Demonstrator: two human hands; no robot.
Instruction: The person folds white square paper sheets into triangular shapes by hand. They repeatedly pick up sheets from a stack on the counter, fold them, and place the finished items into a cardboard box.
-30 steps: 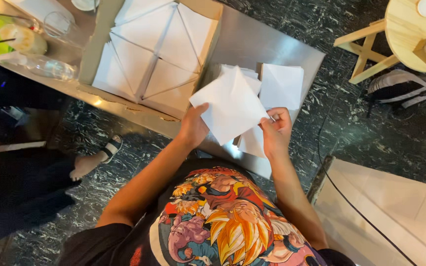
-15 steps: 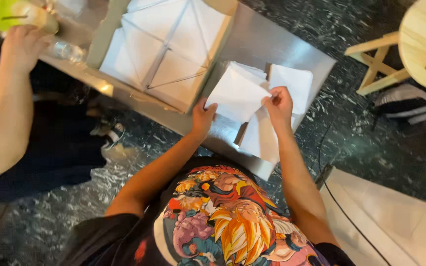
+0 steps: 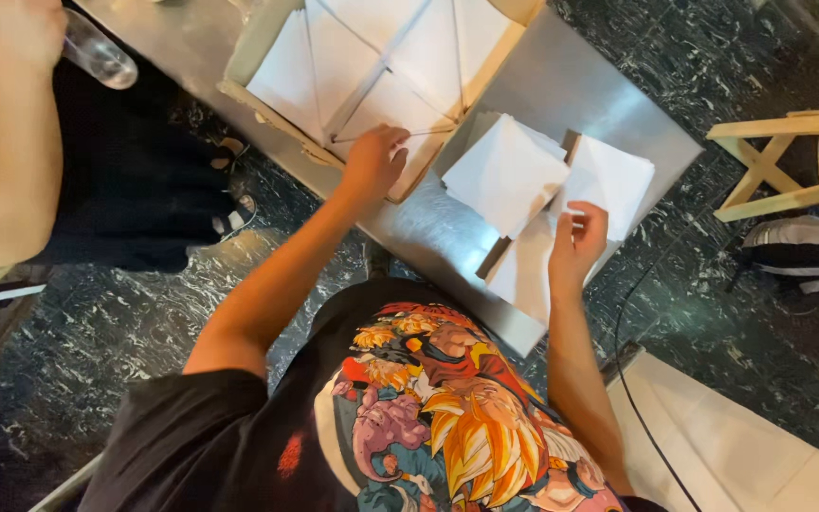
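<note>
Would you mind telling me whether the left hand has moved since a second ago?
Yes. The left hand left the loose paper sheets and now rests on the wooden tray.

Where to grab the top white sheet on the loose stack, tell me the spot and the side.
Take the top white sheet by its near corner, which pokes out past the stack toward the right hand. Probably come from the person's side: that corner overhangs the lower sheets, so fingers could slip under it and pinch without disturbing the rest.

White paper sheets (image 3: pixel 509 175) lie fanned, flat on the steel table; under my palm, folded white sheets (image 3: pixel 372 81) fill a cardboard box.
</note>
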